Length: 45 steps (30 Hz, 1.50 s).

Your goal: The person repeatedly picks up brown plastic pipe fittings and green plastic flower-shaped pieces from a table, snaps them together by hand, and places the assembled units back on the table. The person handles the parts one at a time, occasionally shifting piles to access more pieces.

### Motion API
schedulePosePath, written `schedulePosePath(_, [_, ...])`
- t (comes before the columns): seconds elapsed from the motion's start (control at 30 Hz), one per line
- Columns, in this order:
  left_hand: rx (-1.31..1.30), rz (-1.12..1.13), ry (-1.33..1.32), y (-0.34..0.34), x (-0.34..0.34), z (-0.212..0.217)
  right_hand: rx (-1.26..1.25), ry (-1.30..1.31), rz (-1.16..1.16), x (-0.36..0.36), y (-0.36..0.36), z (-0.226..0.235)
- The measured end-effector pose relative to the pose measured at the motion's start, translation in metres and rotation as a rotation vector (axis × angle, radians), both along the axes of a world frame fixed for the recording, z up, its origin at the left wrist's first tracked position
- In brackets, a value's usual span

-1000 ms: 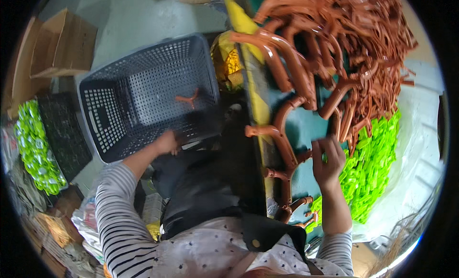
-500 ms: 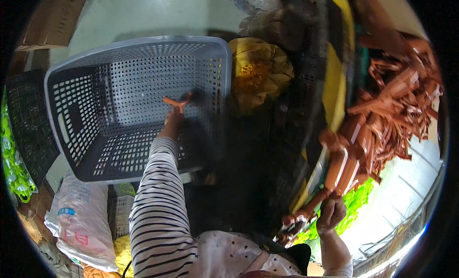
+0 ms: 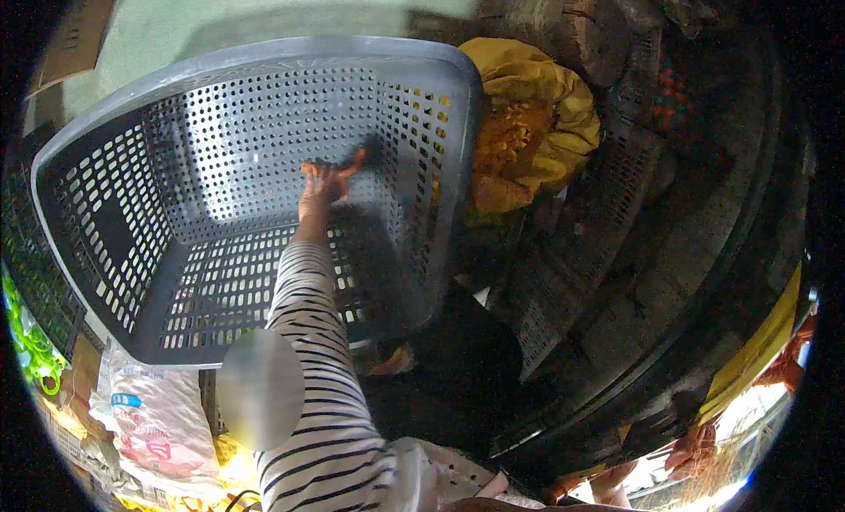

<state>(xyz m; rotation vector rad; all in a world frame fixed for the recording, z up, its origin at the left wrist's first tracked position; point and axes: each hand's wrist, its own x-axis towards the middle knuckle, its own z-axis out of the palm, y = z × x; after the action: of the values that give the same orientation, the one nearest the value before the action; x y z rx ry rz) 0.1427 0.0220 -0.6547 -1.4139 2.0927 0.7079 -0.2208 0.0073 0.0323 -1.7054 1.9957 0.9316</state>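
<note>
My left hand (image 3: 319, 195) reaches inside a large grey perforated plastic basket (image 3: 264, 50). An orange-brown branched plastic piece (image 3: 355, 166) is in its fingers, held above the basket's floor and partly hidden by the hand. At the lower right edge my right hand (image 3: 609, 481) is only partly visible, small and dim. Its fingers cannot be made out. Close to it are some orange-brown pieces (image 3: 694, 450), cut off by bright light and the picture's rim.
A yellow sack (image 3: 563, 116) with orange-yellow bits inside stands right of the basket. A white printed sack (image 3: 158, 424) lies at the lower left, with bright green pieces (image 3: 35, 345) farther left. Dark crates (image 3: 607, 221) and a yellow-edged dark rim (image 3: 757, 345) curve along the right.
My view has swung left, so the pile of orange-brown pieces on the right has mostly left the picture. My left hand stays in the basket with the piece.
</note>
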Motion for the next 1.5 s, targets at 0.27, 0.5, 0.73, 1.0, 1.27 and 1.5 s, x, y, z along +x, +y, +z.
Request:
schedulePosePath(0.27, [0.156, 0.586, 0.168, -0.036, 0.009, 0.025, 0.032, 0.004, 0.015, 0.010, -0.010, -0.011])
schedulePosePath(0.5, [0.121, 0.672, 0.010, 0.006, 0.001, -0.037, 0.029, -0.048, 0.043, 0.016, -0.016, -0.020])
schedulePosePath(0.73, [0.005, 0.539, -0.065, 0.014, -0.007, -0.022, 0.032, -0.037, 0.048, 0.013, -0.013, -0.016])
schedulePosePath(1.0, [0.075, 0.521, -0.101, 0.004, -0.007, -0.028, 0.088, -0.039, 0.049, 0.021, -0.025, -0.024])
schedulePosePath(1.27, [0.135, 1.460, 0.651, 0.017, 0.008, -0.040, 0.043, -0.147, 0.106, 0.030, -0.033, -0.035])
schedulePosePath(1.5, [-0.358, 1.363, 1.372, -0.039, 0.020, 0.193, -0.106, -0.344, 0.227, 0.055, -0.050, -0.064])
